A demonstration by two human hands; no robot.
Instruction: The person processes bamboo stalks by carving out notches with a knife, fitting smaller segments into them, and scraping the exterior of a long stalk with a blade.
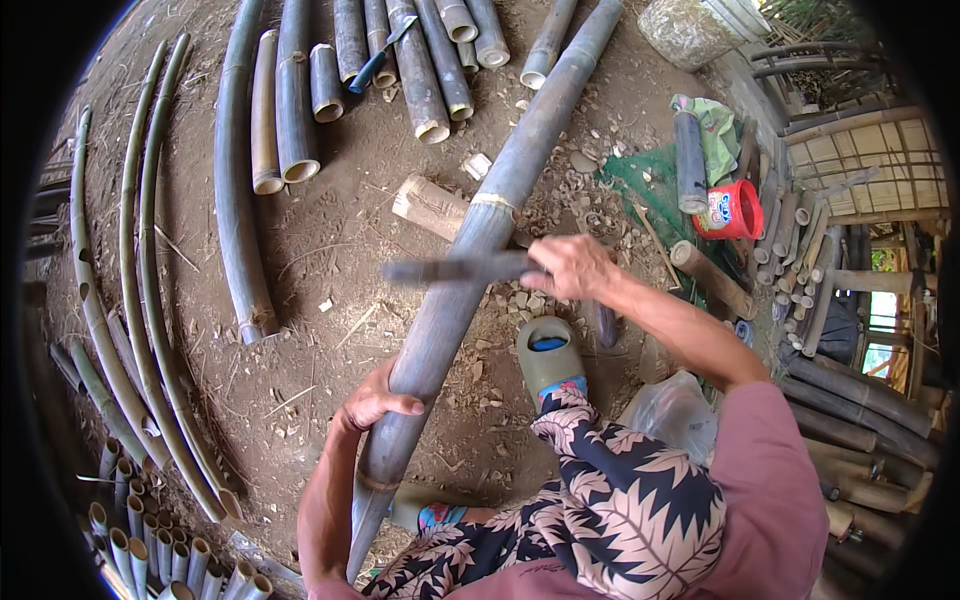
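Note:
A long thick bamboo pole (pixel 460 270) slants from the lower left up to the top centre, crossing a short log (pixel 430 207) on the ground. My left hand (pixel 378 400) wraps around the pole's lower part, thumb on top. In my right hand (pixel 570 268) is the handle of a machete (pixel 455 268). Its dark blade, smeared by motion, lies across the pole just below a node; whether it touches the bamboo I cannot tell.
Cut bamboo lengths (pixel 425 95) lie at the top, one with a blue-handled tool (pixel 382 60). Long curved poles (pixel 135 270) line the left. A red bucket (pixel 742 212) stands at right, by a green net (pixel 645 185). Wood chips surround my sandalled foot (pixel 548 360).

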